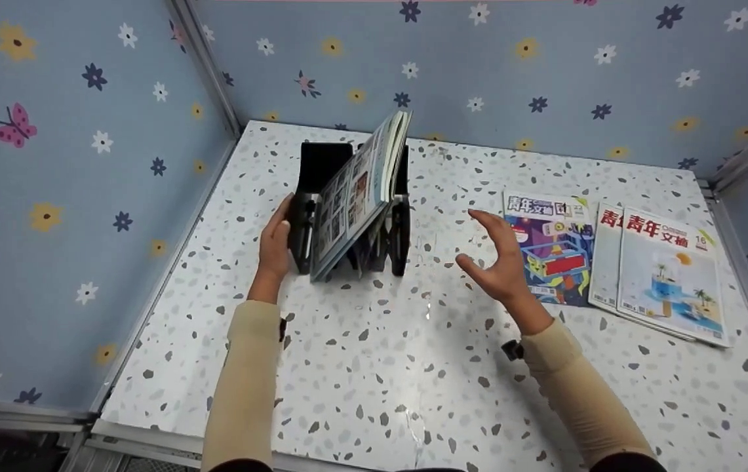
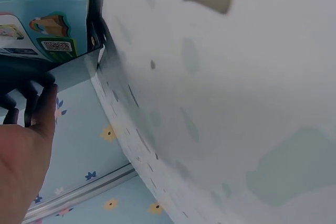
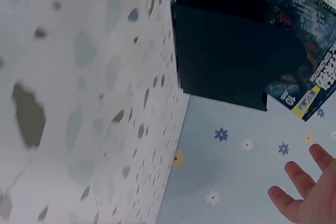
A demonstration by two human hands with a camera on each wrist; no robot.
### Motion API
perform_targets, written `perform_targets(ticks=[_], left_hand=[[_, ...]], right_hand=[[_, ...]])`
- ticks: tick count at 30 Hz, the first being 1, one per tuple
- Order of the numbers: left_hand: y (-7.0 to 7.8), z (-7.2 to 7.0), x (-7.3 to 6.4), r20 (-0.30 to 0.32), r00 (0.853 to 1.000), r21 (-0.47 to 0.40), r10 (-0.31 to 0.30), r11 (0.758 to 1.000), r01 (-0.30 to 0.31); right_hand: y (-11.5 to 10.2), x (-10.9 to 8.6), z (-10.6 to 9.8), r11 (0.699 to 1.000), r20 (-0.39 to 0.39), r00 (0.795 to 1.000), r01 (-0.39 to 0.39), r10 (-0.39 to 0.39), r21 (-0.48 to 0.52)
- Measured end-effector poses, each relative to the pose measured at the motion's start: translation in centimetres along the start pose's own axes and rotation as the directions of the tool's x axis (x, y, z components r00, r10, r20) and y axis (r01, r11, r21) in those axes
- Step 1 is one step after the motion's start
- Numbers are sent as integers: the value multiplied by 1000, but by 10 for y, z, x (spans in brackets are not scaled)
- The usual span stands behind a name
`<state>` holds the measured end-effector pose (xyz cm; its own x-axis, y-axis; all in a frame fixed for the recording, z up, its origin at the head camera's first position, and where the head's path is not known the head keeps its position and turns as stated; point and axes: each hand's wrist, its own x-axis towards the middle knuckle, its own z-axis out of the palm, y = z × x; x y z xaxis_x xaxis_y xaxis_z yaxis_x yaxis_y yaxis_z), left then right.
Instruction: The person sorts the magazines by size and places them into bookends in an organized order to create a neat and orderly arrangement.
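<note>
A black magazine holder [image 1: 401,239] stands on the speckled table. Several magazines [image 1: 364,187] lean in it, tilted up to the right, their upper ends sticking out. My left hand [image 1: 275,246] rests against the holder's left outer side with fingers extended. In the left wrist view, the fingertips of that left hand [image 2: 29,145] meet the glossy black side. Spread and holding nothing, my right hand [image 1: 501,265] hovers between the holder and a magazine with a purple and blue cover [image 1: 557,249]. The right wrist view shows the holder's dark side panel [image 3: 231,56].
Overlapping magazines, the top one with a beach cover [image 1: 672,272], lie at the table's right. Flower-patterned walls [image 1: 465,72] bound the table [image 1: 360,393] at the back and both sides.
</note>
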<state>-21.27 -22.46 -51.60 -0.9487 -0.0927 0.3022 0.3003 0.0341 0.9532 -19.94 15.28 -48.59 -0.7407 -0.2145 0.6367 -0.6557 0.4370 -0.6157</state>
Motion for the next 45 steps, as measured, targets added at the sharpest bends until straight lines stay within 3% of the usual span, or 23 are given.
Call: perform_targets(ticks=[6,10,19,33,38,45], left_hand=[[7,-2,1,-6,996,84,-88,993,88],[10,-2,3,19,993,73,-121,990,119],[13,3,4,38,997,96,-71,993,67],[9,1,5,37,996,106,-82,991,77],[6,-1,5,42,998,50,-44,998,42],[3,-1,5,33,999,36,-15,999,13]], right_hand=[[21,-8,-19,995,31,998,-52,54,-83],[27,-10,-30,992,56,996,-69,75,-106],[38,-16,-52,973,118,982,-125,149,-193],[55,-25,-74,933,200,954,-151,224,-326],[64,-32,-79,897,266,920,-163,288,-411],[82,-43,-79,812,378,828,-149,414,-564]])
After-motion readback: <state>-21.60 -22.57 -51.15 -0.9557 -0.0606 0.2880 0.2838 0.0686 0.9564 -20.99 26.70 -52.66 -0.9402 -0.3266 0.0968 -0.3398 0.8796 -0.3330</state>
